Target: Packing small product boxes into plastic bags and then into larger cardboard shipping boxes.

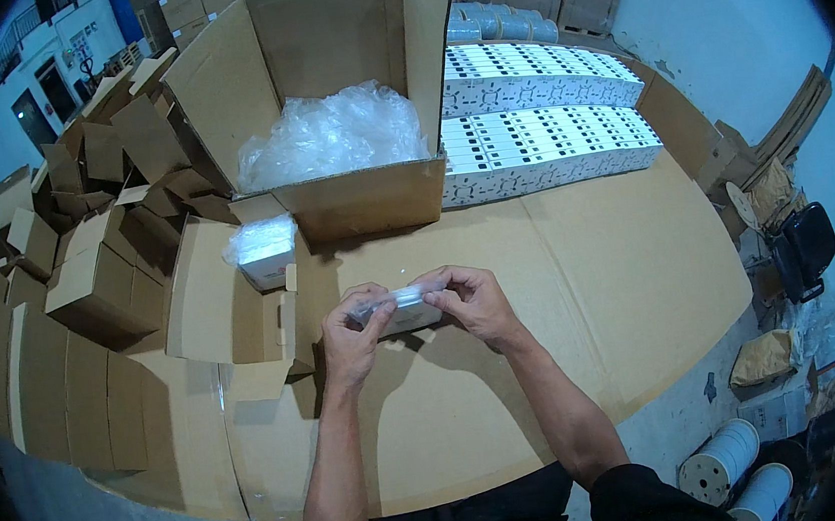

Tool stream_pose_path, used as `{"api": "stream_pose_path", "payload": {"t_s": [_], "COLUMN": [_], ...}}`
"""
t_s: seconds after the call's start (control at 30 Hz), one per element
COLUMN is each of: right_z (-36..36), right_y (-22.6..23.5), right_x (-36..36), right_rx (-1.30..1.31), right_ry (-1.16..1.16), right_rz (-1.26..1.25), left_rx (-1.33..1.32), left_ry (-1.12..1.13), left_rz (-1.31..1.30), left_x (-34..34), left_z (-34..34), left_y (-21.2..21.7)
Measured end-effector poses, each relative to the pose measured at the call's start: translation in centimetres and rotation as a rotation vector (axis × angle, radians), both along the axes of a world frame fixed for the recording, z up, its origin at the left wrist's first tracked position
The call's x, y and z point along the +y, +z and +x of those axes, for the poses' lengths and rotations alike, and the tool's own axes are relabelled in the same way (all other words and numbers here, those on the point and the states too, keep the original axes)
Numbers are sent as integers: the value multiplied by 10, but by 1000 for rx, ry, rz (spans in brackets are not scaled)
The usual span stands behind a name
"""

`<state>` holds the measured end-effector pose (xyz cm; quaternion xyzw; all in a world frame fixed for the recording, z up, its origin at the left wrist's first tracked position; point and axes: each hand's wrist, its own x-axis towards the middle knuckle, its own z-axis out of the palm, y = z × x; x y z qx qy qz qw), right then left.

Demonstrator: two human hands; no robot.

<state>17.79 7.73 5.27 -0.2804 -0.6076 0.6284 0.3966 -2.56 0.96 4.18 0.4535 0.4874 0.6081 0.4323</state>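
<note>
Over the middle of the cardboard-covered table, my left hand (350, 339) and my right hand (478, 307) pinch the two ends of a clear plastic bag with a small white box (410, 316) inside. Thumbs and fingertips close on the film along the top edge of the box. Left of my hands stands a small open carton (202, 296). At its far end sits a plastic-wrapped white box (272, 259). Behind it rises a large open carton (371, 200) that holds a heap of clear plastic bags (335, 133).
Long rows of white boxes (547, 143) are stacked at the far right of the table. Several empty brown cartons (103, 286) crowd the left side. Beyond the right edge are a black chair (804, 243) and white cable spools (723, 457) on the floor.
</note>
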Motion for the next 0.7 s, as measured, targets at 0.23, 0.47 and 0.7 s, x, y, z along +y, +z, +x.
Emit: {"api": "stream_pose_path", "payload": {"t_s": [0.23,0.47,0.7], "right_z": [-5,-15,-1], "right_y": [-3,-5,7], "right_x": [0,-5,-3], "right_rx": [69,226,263], "right_ry": [-71,-57,23], "right_rz": [-4,-52,-1], "left_rx": [-108,-198,-224], "left_ry": [120,139,138], "left_rz": [28,-28,-12], "left_x": [1,5,4], "left_z": [6,10,12], "left_y": [-6,-15,-12]}}
